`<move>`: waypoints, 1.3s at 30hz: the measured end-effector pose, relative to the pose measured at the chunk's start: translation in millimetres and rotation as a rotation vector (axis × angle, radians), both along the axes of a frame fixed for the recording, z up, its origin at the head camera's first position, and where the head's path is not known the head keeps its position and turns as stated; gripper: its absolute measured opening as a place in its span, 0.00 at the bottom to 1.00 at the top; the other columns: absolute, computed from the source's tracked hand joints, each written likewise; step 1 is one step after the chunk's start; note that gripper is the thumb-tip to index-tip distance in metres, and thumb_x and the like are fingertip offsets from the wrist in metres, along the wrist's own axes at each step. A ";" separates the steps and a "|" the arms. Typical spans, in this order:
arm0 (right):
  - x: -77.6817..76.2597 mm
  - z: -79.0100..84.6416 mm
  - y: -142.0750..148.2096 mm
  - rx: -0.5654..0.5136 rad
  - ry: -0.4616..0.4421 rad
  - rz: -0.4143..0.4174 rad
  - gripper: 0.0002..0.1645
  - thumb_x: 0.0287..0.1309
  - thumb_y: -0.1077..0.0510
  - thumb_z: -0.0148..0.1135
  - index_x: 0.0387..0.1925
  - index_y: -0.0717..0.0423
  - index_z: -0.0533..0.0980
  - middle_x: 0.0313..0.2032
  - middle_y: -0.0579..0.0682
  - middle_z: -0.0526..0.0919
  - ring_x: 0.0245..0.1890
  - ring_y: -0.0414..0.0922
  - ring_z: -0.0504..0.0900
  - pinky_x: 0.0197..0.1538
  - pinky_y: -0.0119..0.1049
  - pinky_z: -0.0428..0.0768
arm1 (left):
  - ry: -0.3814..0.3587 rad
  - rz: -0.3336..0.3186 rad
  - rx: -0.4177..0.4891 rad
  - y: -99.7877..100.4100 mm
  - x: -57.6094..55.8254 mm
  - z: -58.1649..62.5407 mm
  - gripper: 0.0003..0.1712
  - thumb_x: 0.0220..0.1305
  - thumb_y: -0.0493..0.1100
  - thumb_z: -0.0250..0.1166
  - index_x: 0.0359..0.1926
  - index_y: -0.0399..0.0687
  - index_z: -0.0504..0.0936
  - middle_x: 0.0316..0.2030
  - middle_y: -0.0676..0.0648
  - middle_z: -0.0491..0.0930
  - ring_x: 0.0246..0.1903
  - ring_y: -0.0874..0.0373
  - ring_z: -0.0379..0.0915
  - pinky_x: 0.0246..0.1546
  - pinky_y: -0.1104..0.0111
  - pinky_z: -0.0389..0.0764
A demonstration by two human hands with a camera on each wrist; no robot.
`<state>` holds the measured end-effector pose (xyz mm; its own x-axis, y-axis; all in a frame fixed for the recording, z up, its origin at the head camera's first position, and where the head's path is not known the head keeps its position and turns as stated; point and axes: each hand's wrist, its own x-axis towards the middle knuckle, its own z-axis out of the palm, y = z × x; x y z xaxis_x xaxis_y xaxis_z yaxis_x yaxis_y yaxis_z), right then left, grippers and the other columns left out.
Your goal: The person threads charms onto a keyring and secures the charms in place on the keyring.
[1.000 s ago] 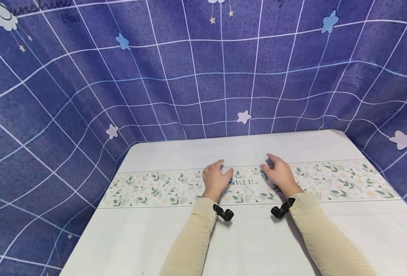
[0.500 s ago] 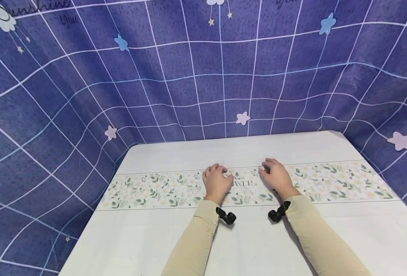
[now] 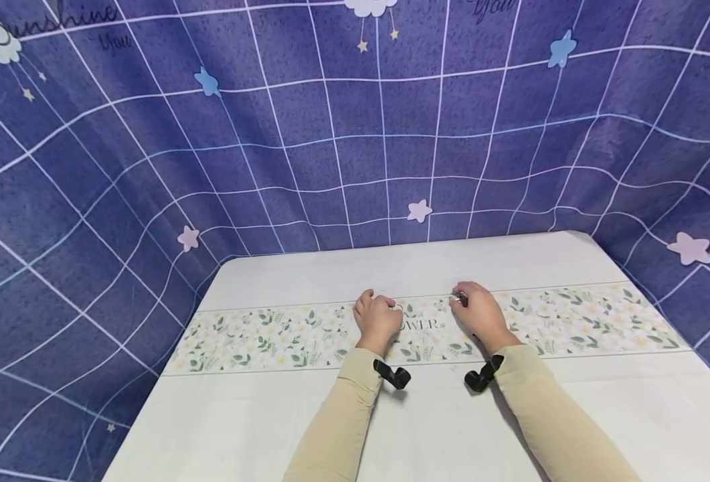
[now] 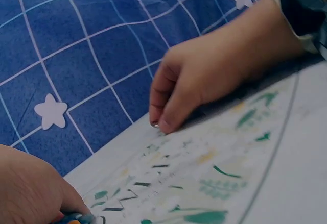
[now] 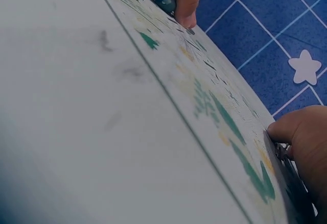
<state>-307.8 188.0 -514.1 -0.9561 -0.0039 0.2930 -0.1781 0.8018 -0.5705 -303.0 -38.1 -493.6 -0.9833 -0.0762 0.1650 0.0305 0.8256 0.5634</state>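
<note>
Holding | left hand [image 3: 377, 323]: coloured beads [image 5: 164, 0] | right hand [image 3: 481, 314]: metal piece [image 5: 282, 151] | long axes unclear

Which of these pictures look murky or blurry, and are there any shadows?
Head view: bright, with a soft shadow along the inner side of the right sleeve; left wrist view: dimmer and bluish, the printed lettering smeared; right wrist view: also dim, lower-left corner darkened, the beads and printed leaves soft.

At the flowery strip [image 4: 214, 157], the left hand [image 4: 30, 188] holds a blue-and-orange thing [image 4: 76, 217] and the right hand [image 4: 191, 83] pinches a shiny bit [image 4: 155, 126].
</note>
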 end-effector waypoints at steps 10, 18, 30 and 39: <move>0.9 -0.1 -0.3 -0.016 0.090 -0.044 0.12 0.63 0.57 0.67 0.45 0.61 0.83 0.42 0.59 0.86 0.47 0.59 0.81 0.53 0.55 0.77 | -0.011 0.000 0.051 -3.1 -0.2 0.5 0.07 0.59 0.42 0.68 0.38 0.45 0.87 0.66 0.37 0.66 0.69 0.40 0.53 0.71 0.48 0.52; 3.2 1.3 2.0 -0.049 0.090 -0.078 0.06 0.62 0.56 0.68 0.35 0.55 0.84 0.35 0.55 0.86 0.41 0.56 0.81 0.47 0.54 0.77 | 0.046 -0.016 0.068 -7.9 3.8 -0.4 0.14 0.61 0.46 0.71 0.20 0.50 0.83 0.66 0.38 0.70 0.68 0.41 0.59 0.70 0.47 0.57; 5.7 5.2 3.2 -0.319 -0.045 -0.117 0.09 0.61 0.54 0.67 0.33 0.56 0.83 0.34 0.53 0.87 0.32 0.48 0.80 0.40 0.41 0.74 | -0.065 -0.021 0.200 -19.4 0.9 16.8 0.12 0.64 0.48 0.66 0.27 0.51 0.89 0.53 0.44 0.83 0.60 0.38 0.69 0.62 0.44 0.69; 1.1 13.1 3.6 -0.703 -0.140 -0.033 0.14 0.62 0.54 0.69 0.35 0.62 0.81 0.41 0.51 0.89 0.40 0.38 0.83 0.49 0.32 0.75 | -0.179 -0.095 0.566 -28.8 -5.0 26.3 0.11 0.65 0.48 0.69 0.37 0.45 0.90 0.38 0.48 0.86 0.38 0.54 0.77 0.46 0.56 0.78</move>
